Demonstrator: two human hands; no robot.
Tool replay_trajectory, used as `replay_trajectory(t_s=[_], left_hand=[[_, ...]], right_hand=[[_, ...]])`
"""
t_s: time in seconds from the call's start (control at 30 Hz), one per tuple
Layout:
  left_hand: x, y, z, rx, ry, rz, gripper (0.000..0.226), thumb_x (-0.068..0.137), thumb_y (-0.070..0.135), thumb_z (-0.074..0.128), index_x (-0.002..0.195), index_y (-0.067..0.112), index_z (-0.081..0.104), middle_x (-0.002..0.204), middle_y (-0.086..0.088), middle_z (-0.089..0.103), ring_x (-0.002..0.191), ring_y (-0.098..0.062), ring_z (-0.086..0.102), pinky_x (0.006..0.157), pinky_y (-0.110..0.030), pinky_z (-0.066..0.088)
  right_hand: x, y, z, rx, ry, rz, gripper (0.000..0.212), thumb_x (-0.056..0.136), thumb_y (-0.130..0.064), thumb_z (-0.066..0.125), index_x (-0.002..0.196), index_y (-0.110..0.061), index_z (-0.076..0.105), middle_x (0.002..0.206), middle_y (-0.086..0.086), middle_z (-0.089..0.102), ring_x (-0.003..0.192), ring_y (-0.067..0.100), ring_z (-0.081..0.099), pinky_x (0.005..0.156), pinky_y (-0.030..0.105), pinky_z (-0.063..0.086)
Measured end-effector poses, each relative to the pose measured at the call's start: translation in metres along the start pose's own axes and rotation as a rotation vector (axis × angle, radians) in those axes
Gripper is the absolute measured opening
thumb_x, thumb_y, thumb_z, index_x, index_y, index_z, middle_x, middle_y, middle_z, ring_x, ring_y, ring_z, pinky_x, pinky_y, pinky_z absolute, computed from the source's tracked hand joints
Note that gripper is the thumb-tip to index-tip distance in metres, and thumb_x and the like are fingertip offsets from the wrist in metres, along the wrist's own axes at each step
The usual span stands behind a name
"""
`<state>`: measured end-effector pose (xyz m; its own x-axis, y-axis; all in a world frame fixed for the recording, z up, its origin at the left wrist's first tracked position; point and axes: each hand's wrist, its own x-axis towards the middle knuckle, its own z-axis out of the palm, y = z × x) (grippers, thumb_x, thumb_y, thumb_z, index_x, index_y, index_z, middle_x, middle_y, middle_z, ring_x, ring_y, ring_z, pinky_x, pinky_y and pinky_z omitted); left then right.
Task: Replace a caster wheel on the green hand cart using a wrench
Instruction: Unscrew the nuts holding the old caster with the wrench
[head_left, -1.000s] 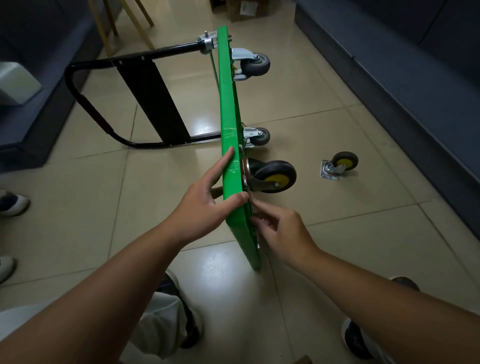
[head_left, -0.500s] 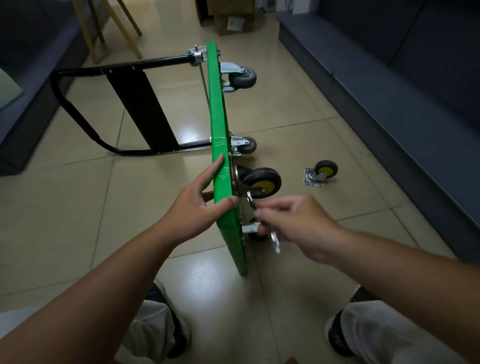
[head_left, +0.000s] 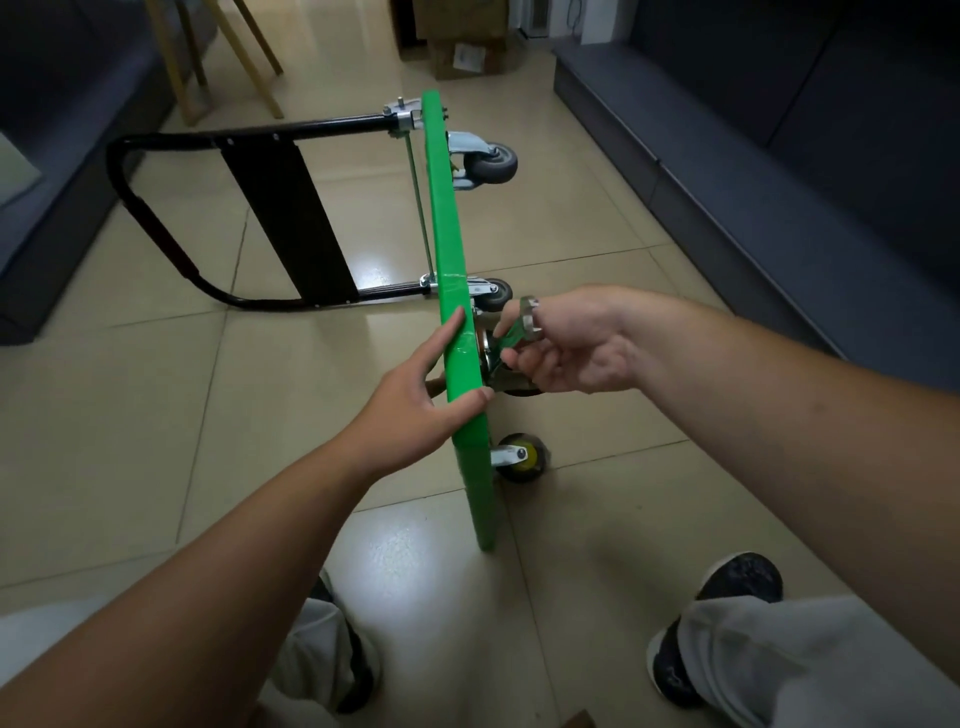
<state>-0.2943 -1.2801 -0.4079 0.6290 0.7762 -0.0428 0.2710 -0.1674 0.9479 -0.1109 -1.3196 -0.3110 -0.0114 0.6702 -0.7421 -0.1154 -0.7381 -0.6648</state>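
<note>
Caster wheel (head_left: 511, 382) bolts are addressed with wrench (head_left: 511, 335) clasped in right hand (head_left: 566, 343); left hand (head_left: 421, 405) pinches cart deck (head_left: 449, 249); slippage could tip it.

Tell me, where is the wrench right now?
The wrench is in the person's right hand, near the middle of the head view, held against the caster mount on the wheel side of the green cart deck, which the left hand steadies.
</note>
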Motion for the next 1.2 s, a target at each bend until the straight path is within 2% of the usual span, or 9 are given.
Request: replay_trajectory(t_s=[0.17,0.3,0.57,0.67,0.77,0.87,0.97,1.07,1.2], left_hand=[[-0.001,-0.001,-0.001,0.002,-0.022,-0.004,0.084,0.090,0.032,0.076,0.151,0.060,0.026,0.158,0.014,0.040,0.131,-0.019,0.057,0.107,-0.048,0.050],[-0.002,0.000,-0.002,0.038,-0.045,0.001,0.083,0.093,0.034,0.072,0.154,0.057,0.020,0.162,0.018,0.031,0.138,-0.016,0.050,0.109,-0.045,0.049],[-0.001,0.001,-0.001,0.030,-0.062,0.001,0.086,0.092,0.035,0.073,0.155,0.055,0.019,0.159,0.017,0.037,0.135,-0.012,0.053,0.111,-0.045,0.047],[-0.001,-0.001,-0.003,0.048,-0.073,0.002,0.085,0.093,0.036,0.071,0.154,0.059,0.017,0.165,0.015,0.026,0.142,-0.018,0.045,0.111,-0.047,0.047],[-0.002,0.000,-0.004,0.055,-0.063,-0.021,0.083,0.096,0.030,0.068,0.154,0.059,0.016,0.167,0.014,0.021,0.143,-0.019,0.044,0.110,-0.044,0.048],[-0.004,0.001,-0.003,0.054,-0.055,-0.030,0.082,0.096,0.028,0.067,0.154,0.058,0.017,0.166,0.017,0.021,0.141,-0.019,0.046,0.108,-0.043,0.050],[-0.004,0.001,-0.004,0.045,-0.055,-0.041,0.082,0.096,0.028,0.067,0.154,0.059,0.018,0.165,0.018,0.022,0.141,-0.022,0.046,0.103,-0.047,0.054],[-0.003,0.001,-0.004,0.041,-0.059,-0.048,0.082,0.096,0.028,0.067,0.154,0.059,0.018,0.165,0.017,0.022,0.141,-0.024,0.045,0.099,-0.047,0.056],[-0.001,0.002,-0.002,0.056,-0.049,-0.040,0.082,0.095,0.030,0.069,0.153,0.059,0.020,0.160,0.021,0.023,0.140,-0.023,0.045,0.101,-0.044,0.055]], right_hand=[[0.000,0.002,0.004,-0.072,-0.019,-0.010,0.021,0.102,-0.025,0.049,0.096,-0.010,0.062,0.059,-0.002,0.054,0.036,0.002,0.038,0.037,0.007,0.028],[-0.001,0.013,0.004,-0.095,-0.037,-0.028,0.026,0.101,-0.023,0.051,0.081,-0.010,0.061,0.059,-0.004,0.054,0.041,0.002,0.035,0.041,0.008,0.027],[0.005,0.013,0.008,-0.172,-0.054,-0.050,0.022,0.100,-0.019,0.052,0.087,-0.008,0.064,0.062,-0.003,0.056,0.050,0.002,0.036,0.050,0.013,0.028],[0.005,0.040,0.007,-0.142,0.053,-0.149,0.018,0.097,-0.012,0.059,0.106,0.000,0.070,0.075,0.008,0.063,0.059,0.009,0.046,0.056,0.018,0.034],[0.010,0.071,0.005,-0.053,0.143,-0.311,0.019,0.094,-0.009,0.066,0.112,-0.005,0.071,0.069,0.009,0.066,0.070,0.020,0.056,0.052,0.021,0.042],[0.023,0.107,0.002,-0.141,0.178,-0.515,0.033,0.093,-0.008,0.068,0.126,-0.012,0.068,0.092,0.015,0.076,0.080,0.022,0.072,0.071,0.035,0.059],[0.041,0.137,0.003,-0.308,0.275,-0.665,0.043,0.094,-0.010,0.067,0.135,-0.024,0.060,0.113,0.023,0.070,0.107,0.034,0.066,0.092,0.049,0.055],[0.059,0.153,0.009,-0.318,0.345,-0.767,0.049,0.096,-0.016,0.065,0.137,-0.039,0.054,0.114,0.014,0.071,0.106,0.034,0.066,0.088,0.051,0.057],[0.059,0.164,0.008,-0.458,0.386,-0.806,0.049,0.095,-0.028,0.059,0.141,-0.044,0.048,0.089,0.003,0.069,0.075,0.017,0.062,0.071,0.041,0.056]])
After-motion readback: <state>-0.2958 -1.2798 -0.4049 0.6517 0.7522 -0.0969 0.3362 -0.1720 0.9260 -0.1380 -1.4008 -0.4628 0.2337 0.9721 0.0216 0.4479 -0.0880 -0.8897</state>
